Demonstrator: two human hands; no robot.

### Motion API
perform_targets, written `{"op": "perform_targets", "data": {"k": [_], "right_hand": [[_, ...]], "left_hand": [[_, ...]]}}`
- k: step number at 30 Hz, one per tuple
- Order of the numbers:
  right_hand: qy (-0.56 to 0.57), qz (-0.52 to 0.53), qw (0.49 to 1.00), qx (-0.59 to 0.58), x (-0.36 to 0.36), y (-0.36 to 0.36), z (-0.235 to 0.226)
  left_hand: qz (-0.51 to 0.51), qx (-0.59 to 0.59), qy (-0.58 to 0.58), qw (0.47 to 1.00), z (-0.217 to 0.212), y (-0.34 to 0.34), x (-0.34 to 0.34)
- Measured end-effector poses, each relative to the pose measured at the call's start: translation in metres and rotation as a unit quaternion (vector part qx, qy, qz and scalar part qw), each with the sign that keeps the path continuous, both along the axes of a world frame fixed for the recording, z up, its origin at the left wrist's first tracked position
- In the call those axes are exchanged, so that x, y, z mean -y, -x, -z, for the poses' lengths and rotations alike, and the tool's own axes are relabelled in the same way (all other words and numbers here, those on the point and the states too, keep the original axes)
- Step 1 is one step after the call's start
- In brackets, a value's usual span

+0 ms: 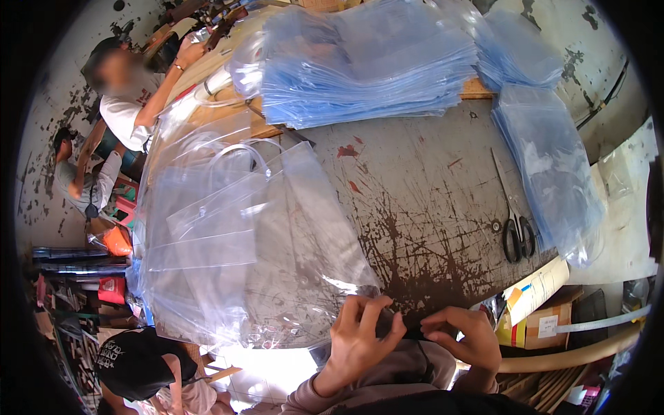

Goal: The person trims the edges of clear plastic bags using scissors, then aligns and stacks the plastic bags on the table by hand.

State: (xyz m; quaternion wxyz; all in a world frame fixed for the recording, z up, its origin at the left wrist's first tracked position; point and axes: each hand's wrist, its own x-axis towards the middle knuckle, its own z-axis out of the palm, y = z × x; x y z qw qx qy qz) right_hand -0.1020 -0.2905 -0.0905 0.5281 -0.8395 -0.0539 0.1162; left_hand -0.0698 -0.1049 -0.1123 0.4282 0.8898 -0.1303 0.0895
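At the near edge of the table, my left hand [363, 335] has its fingers curled and the thumb close to the index finger. Its fingertips are beside the lower corner of a clear plastic bag [315, 228] lying flat. To the right, my right hand [470, 337] is bent inward with finger and thumb close together. Whatever either hand pinches is too small or too transparent to make out. More clear bags [200, 238] overlap on the left, and a white tube handle [242, 149] loops above them.
Scissors with black handles [519, 238] lie on the scratched table [429, 207]. A tall stack of bluish plastic sheets [366, 76] stands at the back, with another stack [546, 166] at right. A cardboard box [550, 325] is below the right edge. Several people are at left.
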Motion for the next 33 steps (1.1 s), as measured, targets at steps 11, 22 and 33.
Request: {"op": "perform_targets", "data": {"k": [11,22,33], "right_hand": [[-0.068,0.077,0.995,0.017,-0.039,-0.024,0.001],[-0.203,0.196,0.958,-0.057,-0.016,0.000,0.018],[-0.093,0.302,0.948,-0.032,-0.009,0.000,0.020]], "left_hand": [[0.044,0.123,0.095,0.987,0.019,0.007,-0.008],[0.163,0.155,0.110,0.968,0.011,0.013,0.009],[0.110,0.110,-0.035,0.987,0.011,0.014,0.012]]}}
